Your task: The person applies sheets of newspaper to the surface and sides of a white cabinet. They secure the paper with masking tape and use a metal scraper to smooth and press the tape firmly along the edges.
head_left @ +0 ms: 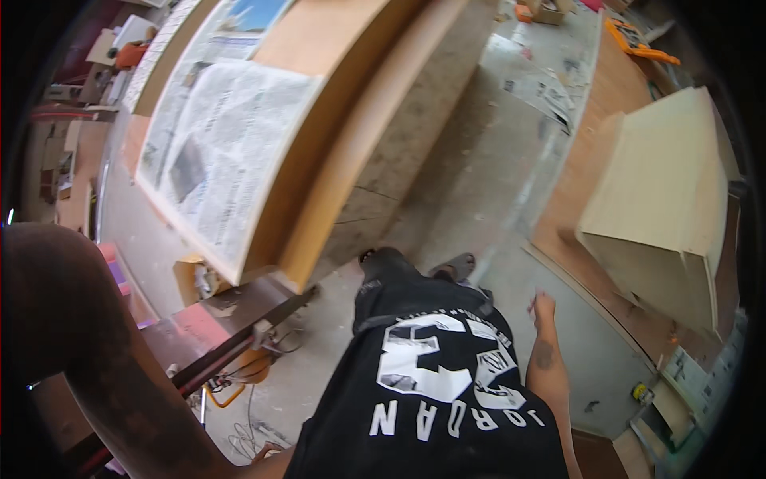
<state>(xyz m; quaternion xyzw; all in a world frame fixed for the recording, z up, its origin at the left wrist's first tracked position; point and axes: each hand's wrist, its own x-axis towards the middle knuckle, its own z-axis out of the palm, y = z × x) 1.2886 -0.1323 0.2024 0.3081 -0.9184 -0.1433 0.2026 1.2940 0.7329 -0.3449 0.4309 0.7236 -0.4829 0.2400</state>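
Right hand (543, 306) is seen left of pale wooden box (658, 180), grip can't be told; left hand not shown. Box judged stiff, bulky; best held by opposite edges.

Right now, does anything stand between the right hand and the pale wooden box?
Nothing visible does: only floor and the near edge of the brown board lie between the right hand and the pale wooden box.

Single view: head-worn fisheye, left of pair; looks steeply down; wearer's black, white-printed fabric shirt (459, 391) near, flat, scuffed grey floor (455, 195) farther.
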